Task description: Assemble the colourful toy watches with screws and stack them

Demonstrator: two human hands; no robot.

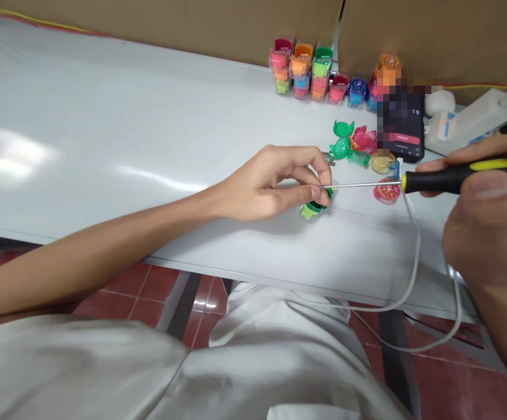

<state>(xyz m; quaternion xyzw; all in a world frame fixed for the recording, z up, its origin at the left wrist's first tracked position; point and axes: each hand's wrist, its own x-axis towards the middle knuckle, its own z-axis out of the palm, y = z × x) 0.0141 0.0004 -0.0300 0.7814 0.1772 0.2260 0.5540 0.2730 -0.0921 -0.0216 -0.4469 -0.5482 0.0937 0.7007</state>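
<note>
My right hand (489, 216) is wrapped round the black and yellow handle of a screwdriver (437, 182). Its thin metal shaft points left and ends at the fingertips of my left hand (275, 184). There the thumb and fingers are pinched together at the tip; anything tiny between them is hidden. Just below these fingertips a small green plastic case (310, 211) with a clear shell rests on the white table (148, 128), partly covered by the fingers. A small silver metal piece (329, 157) shows behind my left fingers.
Stacks of coloured plastic cases (302, 70) stand along the back panel. Loose green parts (342, 147), pink parts (363, 139) and a pink round part (387, 190) lie nearer. A phone (404, 125), a power strip (467, 119) and a white cable (417, 251) occupy the right.
</note>
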